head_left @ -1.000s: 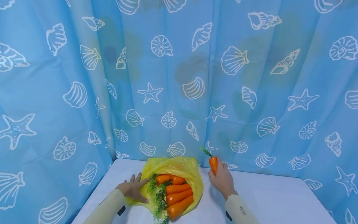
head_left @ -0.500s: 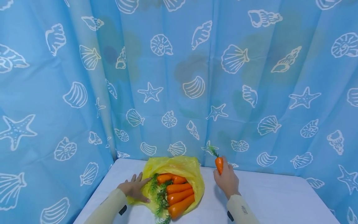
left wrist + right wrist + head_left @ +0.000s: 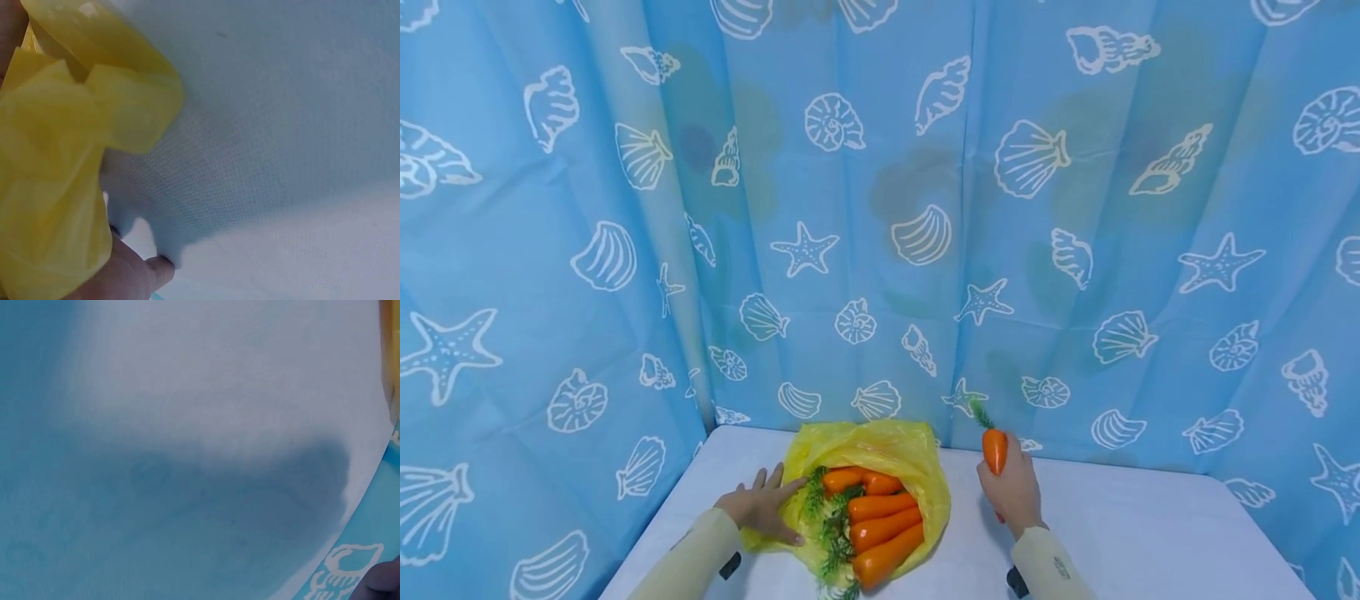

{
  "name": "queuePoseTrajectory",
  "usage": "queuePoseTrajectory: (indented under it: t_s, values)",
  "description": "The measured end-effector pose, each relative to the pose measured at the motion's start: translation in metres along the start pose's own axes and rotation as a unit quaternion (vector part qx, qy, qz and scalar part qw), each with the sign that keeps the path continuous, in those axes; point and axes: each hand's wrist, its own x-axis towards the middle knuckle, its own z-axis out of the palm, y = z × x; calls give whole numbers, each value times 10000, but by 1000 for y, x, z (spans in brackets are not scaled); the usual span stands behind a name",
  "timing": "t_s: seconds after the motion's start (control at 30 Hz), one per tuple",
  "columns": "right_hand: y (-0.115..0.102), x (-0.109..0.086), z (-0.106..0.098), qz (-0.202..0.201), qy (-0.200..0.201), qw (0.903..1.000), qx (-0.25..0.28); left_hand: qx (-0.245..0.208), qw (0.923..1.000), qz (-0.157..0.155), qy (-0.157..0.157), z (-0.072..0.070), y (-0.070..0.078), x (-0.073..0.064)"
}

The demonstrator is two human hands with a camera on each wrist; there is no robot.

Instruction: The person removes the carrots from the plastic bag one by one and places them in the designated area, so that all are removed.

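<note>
A yellow plastic bag (image 3: 925,450) lies on the white table with its mouth toward me. Inside it are several orange carrots (image 3: 883,529) with feathery green tops (image 3: 835,542) pointing left. My left hand (image 3: 765,506) rests on the bag's left edge, fingers spread and straight. In the left wrist view, crumpled yellow plastic (image 3: 56,156) covers part of that hand. To the right of the bag, my right hand (image 3: 1017,492) grips a single carrot (image 3: 995,451) above the table, its green top pointing up. Only a fingertip (image 3: 378,584) of this hand shows in the right wrist view.
The white table (image 3: 1135,525) extends to the right of the bag and ends at rounded corners. A blue curtain (image 3: 880,183) printed with white shells and starfish hangs right behind the table and along its left side.
My right hand has moved a little to the right with the carrot, which has turned more upright. The left hand has stayed on the bag.
</note>
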Motion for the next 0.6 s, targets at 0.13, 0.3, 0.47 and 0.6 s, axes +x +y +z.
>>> queuePoseTrajectory:
  t_s: [0.13,0.3,0.47,0.6]
  values:
    - [4,0,0,-17,7,9998,200,-22,10000,3,69,3,-2,3]
    - [9,-1,-2,204,-119,9994,238,6,10000,48,1,0,0,0]
    - [12,-4,2,372,-413,9984,126,-21,10000,24,-64,-4,3,-6]
    - [15,-3,8,357,-512,9980,93,17,10000,80,-31,-3,3,-7]
